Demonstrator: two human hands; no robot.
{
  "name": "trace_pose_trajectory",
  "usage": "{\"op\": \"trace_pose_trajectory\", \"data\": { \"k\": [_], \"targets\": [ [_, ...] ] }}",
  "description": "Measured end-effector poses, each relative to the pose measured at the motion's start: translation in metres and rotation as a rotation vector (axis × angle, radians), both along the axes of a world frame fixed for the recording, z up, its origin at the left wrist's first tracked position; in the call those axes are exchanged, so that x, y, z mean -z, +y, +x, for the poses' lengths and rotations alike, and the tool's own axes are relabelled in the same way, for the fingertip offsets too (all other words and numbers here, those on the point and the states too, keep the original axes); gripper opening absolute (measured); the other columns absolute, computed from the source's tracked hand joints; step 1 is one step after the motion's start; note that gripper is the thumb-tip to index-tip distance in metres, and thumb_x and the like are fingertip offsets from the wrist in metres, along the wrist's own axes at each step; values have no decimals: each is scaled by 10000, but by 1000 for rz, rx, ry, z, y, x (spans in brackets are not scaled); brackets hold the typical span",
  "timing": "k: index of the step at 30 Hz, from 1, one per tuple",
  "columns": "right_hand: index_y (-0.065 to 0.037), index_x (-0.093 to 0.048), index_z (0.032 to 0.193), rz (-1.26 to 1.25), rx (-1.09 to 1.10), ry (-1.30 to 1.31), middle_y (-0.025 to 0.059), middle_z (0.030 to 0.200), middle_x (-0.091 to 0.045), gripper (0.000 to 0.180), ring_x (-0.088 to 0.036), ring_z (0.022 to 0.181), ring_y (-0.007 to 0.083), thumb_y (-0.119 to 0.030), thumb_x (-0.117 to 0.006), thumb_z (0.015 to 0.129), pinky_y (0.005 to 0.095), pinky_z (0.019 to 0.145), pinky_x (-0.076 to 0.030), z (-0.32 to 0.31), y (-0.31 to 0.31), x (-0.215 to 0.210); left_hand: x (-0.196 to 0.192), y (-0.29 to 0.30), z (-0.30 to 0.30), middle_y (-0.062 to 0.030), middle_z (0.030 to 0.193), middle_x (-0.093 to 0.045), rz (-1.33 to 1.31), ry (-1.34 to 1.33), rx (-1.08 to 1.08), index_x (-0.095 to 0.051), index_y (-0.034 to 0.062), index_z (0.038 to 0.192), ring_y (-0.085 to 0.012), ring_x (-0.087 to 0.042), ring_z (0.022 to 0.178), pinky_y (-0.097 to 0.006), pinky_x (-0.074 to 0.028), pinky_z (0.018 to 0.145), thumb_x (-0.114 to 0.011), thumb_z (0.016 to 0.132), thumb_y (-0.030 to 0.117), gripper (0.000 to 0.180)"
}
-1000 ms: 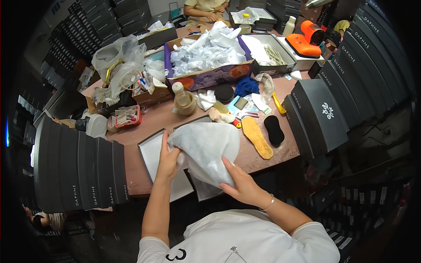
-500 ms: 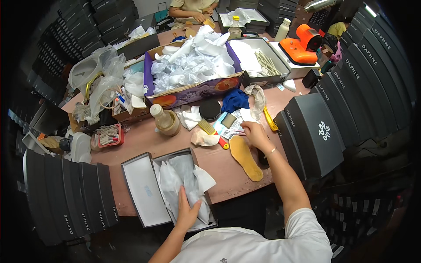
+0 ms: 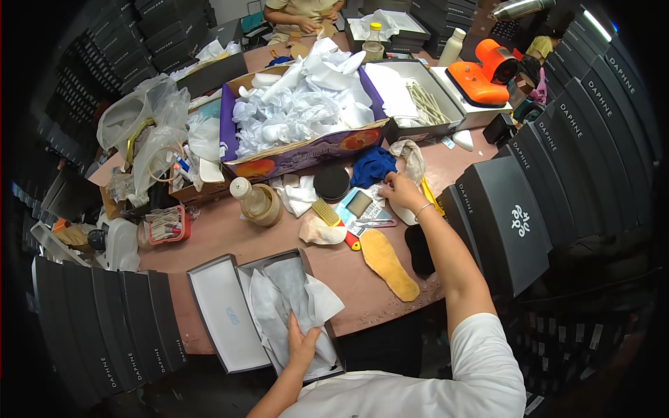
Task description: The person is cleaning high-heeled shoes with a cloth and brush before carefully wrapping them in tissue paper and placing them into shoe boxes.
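My left hand [image 3: 302, 346] lies on the thin grey-white tissue paper [image 3: 288, 282] in an open shoe box [image 3: 334, 333], thumb spread from the fingers. What the paper wraps is hidden. My right hand [image 3: 408, 194] is over the far side of the work area, fingertips drawn together beside a blue cloth [image 3: 374, 166]. A white piece [image 3: 404, 214] shows just below that hand; whether the fingers hold anything is unclear. Nearer me lie a slim pink-and-white tool [image 3: 376, 223], a yellow-bristled brush [image 3: 325, 212] with a red-and-yellow handle and a tan insole-shaped pad [image 3: 388, 265].
A purple carton [image 3: 228, 125] heaped with white paper stands beyond. Dark shoe boxes [image 3: 500, 223] are stacked at right, more [image 3: 104, 327] at left. A bottle in a cup [image 3: 259, 204] and a round black tin [image 3: 332, 180] stand mid-table. Across the table a person [image 3: 301, 17] works.
My right hand has moved farther away, off the pink-and-white tool, toward the blue cloth. My left hand stays on the tissue paper. The view has shifted slightly.
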State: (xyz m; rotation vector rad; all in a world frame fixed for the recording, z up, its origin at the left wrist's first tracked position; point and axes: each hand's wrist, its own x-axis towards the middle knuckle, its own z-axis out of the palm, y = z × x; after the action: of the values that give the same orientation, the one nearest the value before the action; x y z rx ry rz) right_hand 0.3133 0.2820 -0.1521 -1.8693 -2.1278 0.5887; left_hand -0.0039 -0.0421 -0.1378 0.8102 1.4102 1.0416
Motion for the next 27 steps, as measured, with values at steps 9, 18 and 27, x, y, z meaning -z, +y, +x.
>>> {"op": "trace_pose_trajectory", "data": {
  "k": [9,18,27],
  "targets": [
    [-26,-640,1084,-260,95,-66,202,1107,-661,562,-637,1049,317,-342,-822,656,447,868,-493,-27,9,0,-2,-2,1,-155,1283,-478,14,-7,-22,-343,-38,1380,-241,-471,1176,-323,-344,1027,-611,772,129,685],
    [-39,-591,1143,-155,389,1256,40,931,-672,265,-644,798,143,-133,-648,902,280,689,-506,23,-40,-34,-52,-17,-15,-180,1349,-446,306,223,-127,-397,-38,1353,-262,-475,1230,-377,-404,1015,-582,794,-52,588],
    [-58,-559,1128,-495,-65,1629,46,936,-666,246,-659,779,145,-142,-641,911,299,666,-557,-90,-121,-136,-44,-61,-118,-123,1302,-495,120,329,-342,-467,-11,1322,-202,-477,1208,-319,-431,968,-563,925,66,416]
  ]
}}
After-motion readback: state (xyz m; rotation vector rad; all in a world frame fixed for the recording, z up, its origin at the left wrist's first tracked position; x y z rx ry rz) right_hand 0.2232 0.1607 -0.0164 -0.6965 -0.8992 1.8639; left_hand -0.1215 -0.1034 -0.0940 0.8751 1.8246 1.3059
